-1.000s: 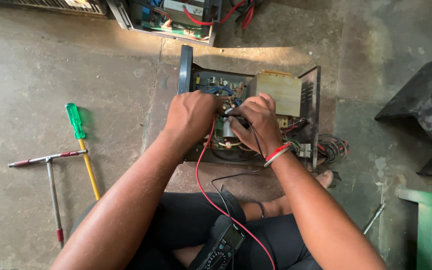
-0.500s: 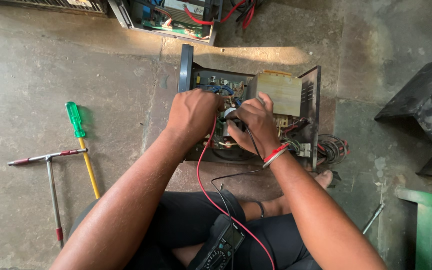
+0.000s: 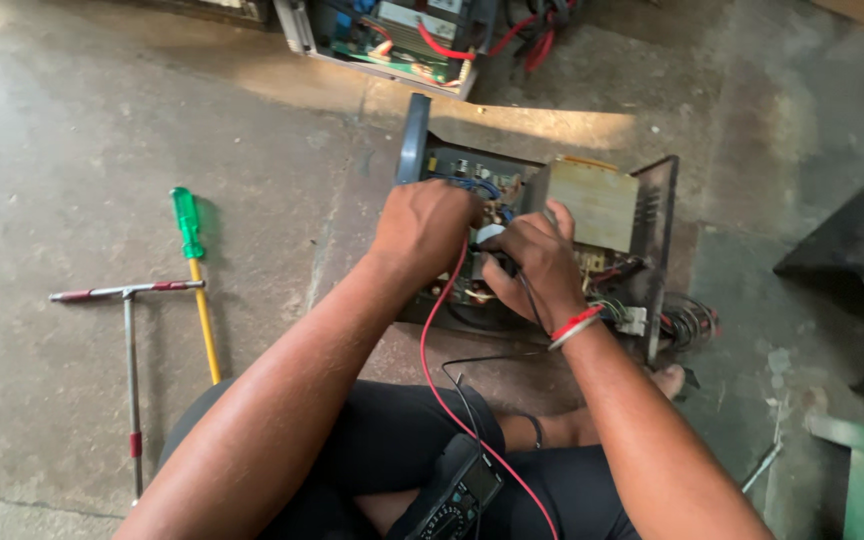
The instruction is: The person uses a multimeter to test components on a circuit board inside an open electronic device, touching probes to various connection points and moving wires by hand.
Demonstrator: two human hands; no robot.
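1. Two hands work inside the open electronics chassis (image 3: 592, 215) on the concrete floor (image 3: 82, 150); the left hand (image 3: 424, 225) is closed over a probe on the red lead (image 3: 442, 340), knuckles up.
2. The right hand (image 3: 537, 265) pinches a probe on the black lead (image 3: 527, 300), fingers curled.
3. Both leads run back to the multimeter (image 3: 457, 495) on the lap.
4. The chassis walls stand close on either side of the hands.
5. Well to the left lie a green-handled screwdriver (image 3: 192, 260) and a T-handle wrench (image 3: 130, 330), with bare floor between.
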